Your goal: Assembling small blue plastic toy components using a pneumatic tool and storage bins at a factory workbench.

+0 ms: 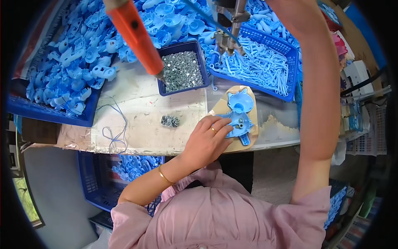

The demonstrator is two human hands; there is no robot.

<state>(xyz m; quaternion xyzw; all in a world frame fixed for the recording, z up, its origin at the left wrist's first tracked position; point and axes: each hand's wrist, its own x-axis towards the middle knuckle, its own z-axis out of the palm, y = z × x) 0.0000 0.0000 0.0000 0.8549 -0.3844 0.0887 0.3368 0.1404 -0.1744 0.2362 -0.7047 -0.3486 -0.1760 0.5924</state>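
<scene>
My left hand point(209, 135) lies over the left edge of a light-blue plastic toy shell point(241, 101), its fingers stretched to the right and slightly apart. The shell has a rounded upper part with small ears, a wider lower part and a short ribbed stem. It lies on a tan board point(251, 137) near the table's front edge. Small metallic pieces show inside its lower part, next to my fingertips. My right arm reaches far forward, and my right hand point(296, 14) is cut off at the top edge, so its fingers are hidden.
An orange power screwdriver point(137, 37) hangs over a dark-blue tray point(185, 90) of small metal screws. Beside it, a blue basket point(269, 93) holds thin blue pieces below a metal machine head point(230, 35). Blue parts point(78, 62) are heaped left and behind. A small dark-and-silver clump point(170, 120) lies nearby.
</scene>
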